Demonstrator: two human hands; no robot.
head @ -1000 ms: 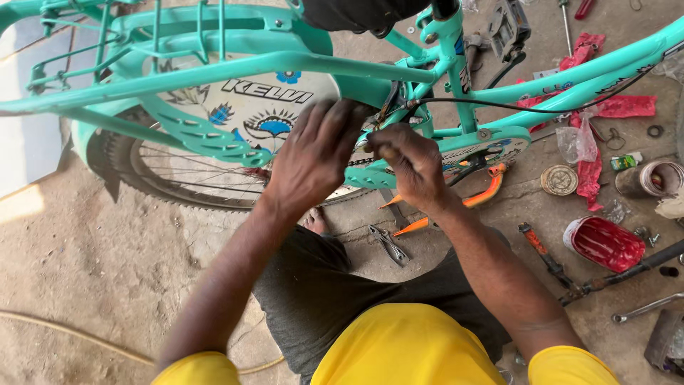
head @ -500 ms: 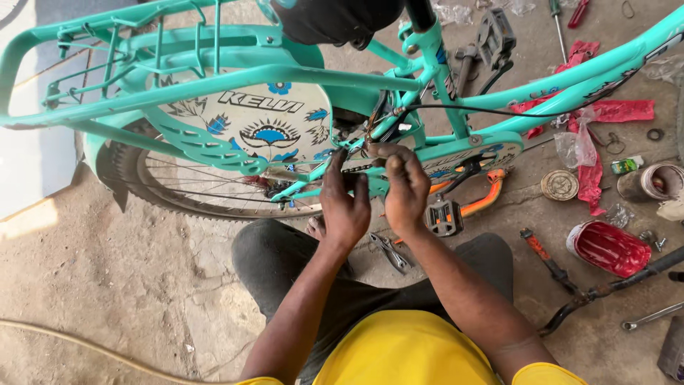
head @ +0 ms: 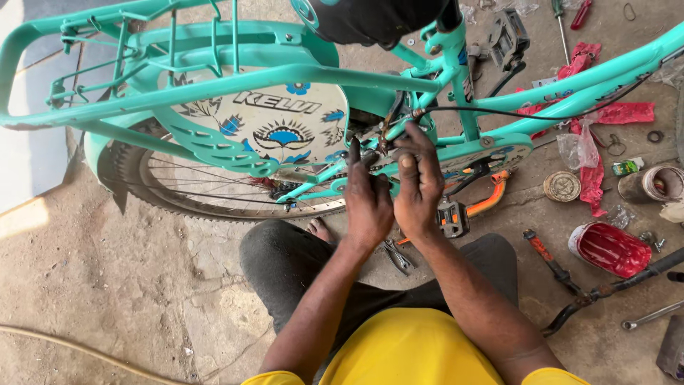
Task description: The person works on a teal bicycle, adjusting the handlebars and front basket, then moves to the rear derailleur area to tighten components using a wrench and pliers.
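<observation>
Both hands are raised to the turquoise bicycle (head: 299, 75), working side by side at the spot where the rear frame tubes meet near the chain area; the left hand (head: 367, 199) has its fingers curled narrow with the forefinger pointing up against the metalwork, and the right hand (head: 420, 182) is pinched close around a small part there (what exactly it grips is too small to tell). A thin black cable (head: 499, 112) runs from just above the fingers off toward the right along the frame. The rear wheel (head: 214, 192) stands left of the hands, partly behind a white chain guard (head: 274, 121) painted with blue flowers; a black saddle (head: 370, 18) shows at the top edge. On the concrete floor (head: 107, 285) lie pliers (head: 397, 255) just below the wrists, a grey pedal (head: 452, 219) beside an orange-handled tool (head: 491, 199), a red plastic bag (head: 605, 248), a round tin lid (head: 561, 186) and a screwdriver (head: 548, 253) to the right.
</observation>
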